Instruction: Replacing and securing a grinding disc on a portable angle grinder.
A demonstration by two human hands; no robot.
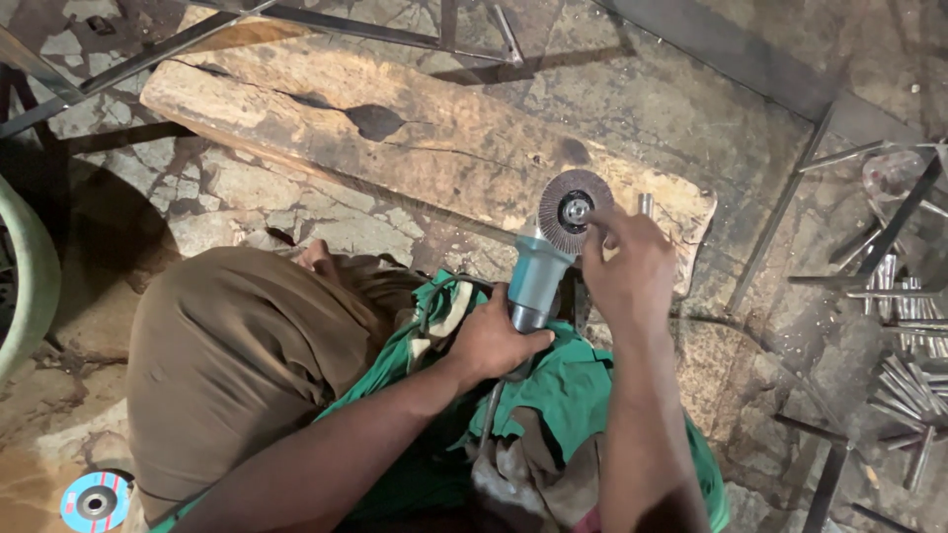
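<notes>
Angle grinder (pixel 536 281): heavy, rigid; left hand (pixel 494 341) is wrapping fingers shut round its body; right hand (pixel 627 271) is pinching the gritty disc (pixel 573 209) at 12 o'clock; best gripped by the body.

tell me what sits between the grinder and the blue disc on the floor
In the head view, the person's bent knee in brown trousers lies between the grinder and the blue disc.
</notes>
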